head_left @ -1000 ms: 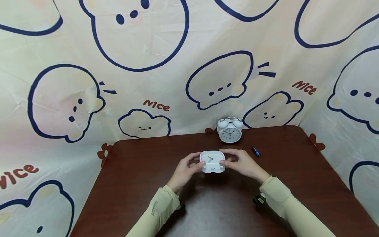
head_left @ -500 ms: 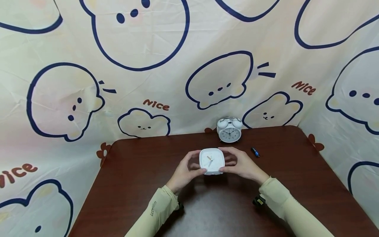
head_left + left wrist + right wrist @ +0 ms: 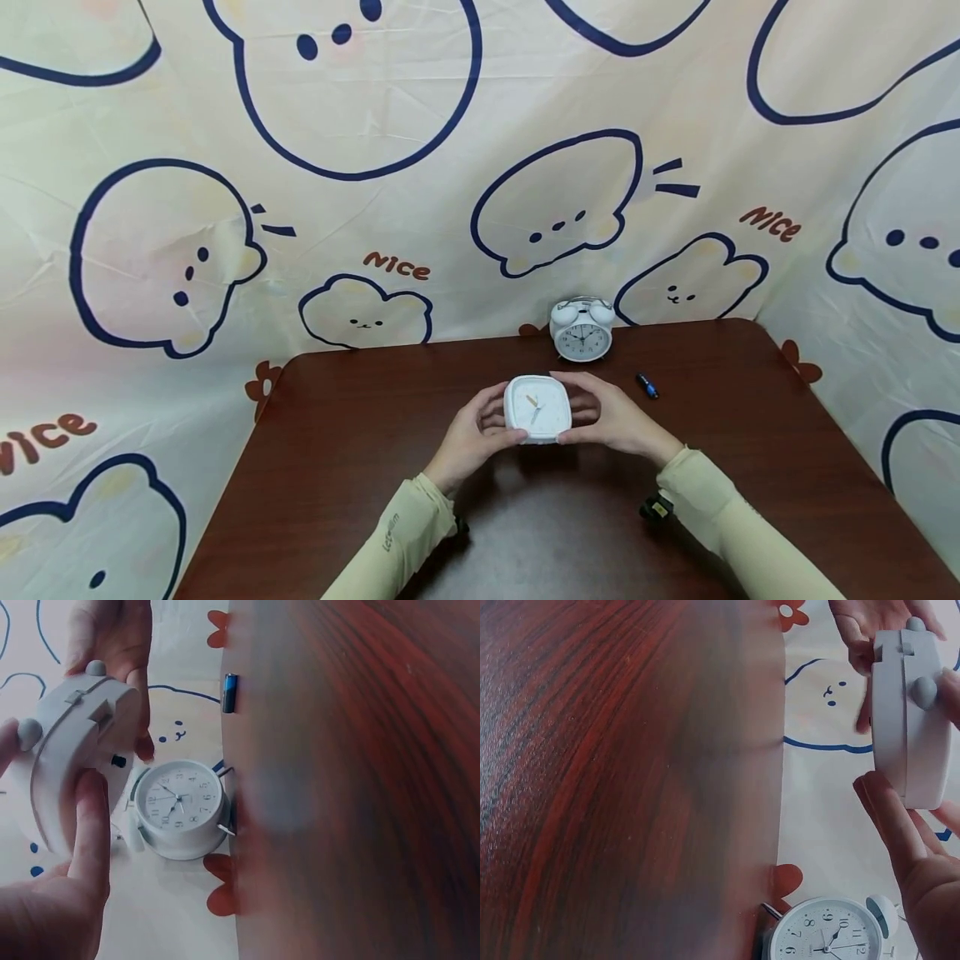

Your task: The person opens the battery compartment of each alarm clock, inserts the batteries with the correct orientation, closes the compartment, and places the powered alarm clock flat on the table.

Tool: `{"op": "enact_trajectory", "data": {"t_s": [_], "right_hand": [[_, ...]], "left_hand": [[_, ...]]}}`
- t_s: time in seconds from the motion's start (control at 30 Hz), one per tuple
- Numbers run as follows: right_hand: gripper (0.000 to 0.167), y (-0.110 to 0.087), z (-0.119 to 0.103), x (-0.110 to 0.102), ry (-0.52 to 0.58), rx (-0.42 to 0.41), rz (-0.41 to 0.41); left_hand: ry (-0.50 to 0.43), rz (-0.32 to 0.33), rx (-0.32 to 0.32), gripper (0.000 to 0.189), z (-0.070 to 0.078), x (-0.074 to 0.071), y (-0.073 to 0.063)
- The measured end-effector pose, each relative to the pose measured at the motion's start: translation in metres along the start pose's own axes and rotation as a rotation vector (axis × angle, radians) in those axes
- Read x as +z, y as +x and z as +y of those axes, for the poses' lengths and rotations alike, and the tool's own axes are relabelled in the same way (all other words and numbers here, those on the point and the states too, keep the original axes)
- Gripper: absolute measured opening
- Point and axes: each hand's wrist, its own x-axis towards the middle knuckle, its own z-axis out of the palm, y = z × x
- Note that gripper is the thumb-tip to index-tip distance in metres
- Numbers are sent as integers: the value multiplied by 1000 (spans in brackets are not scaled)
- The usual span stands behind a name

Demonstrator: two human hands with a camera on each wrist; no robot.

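Note:
Both hands hold a white, rounded-square alarm clock point(image 3: 537, 408) over the middle of the table, its dial tilted up toward the head camera. My left hand point(image 3: 472, 435) grips the left side, thumb at the lower front corner and fingers behind. On the opposite side my right hand point(image 3: 611, 418) grips it the same way, index finger along the top corner. In the left wrist view the held alarm clock point(image 3: 86, 750) shows small round feet and a dark knob on its back. A white twin-bell alarm clock point(image 3: 582, 330) stands upright behind it.
A small blue and black battery point(image 3: 647, 386) lies on the dark brown table point(image 3: 360, 467), right of the twin-bell clock. A cartoon-printed cloth point(image 3: 420, 208) hangs along the table's back and sides.
The held alarm clock has tilted back, so its dial now faces the head camera and its underside has turned out of sight. Both hands keep their grip and have barely shifted.

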Motion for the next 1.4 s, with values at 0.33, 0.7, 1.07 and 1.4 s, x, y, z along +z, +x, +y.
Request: {"op": "enact_trajectory", "data": {"t_s": [0.33, 0.7, 1.07, 1.4], "right_hand": [[99, 1, -2, 2, -1, 12, -57], [101, 3, 3, 5, -21, 48, -91], [103, 5, 9, 4, -8, 69, -96], [102, 6, 10, 0, -44, 57, -97]], "left_hand": [[158, 89, 119, 81, 4, 10, -4], [170, 65, 197, 83, 6, 15, -5], [167, 27, 157, 87, 4, 11, -5], [171, 23, 160, 85, 3, 11, -3]]}}
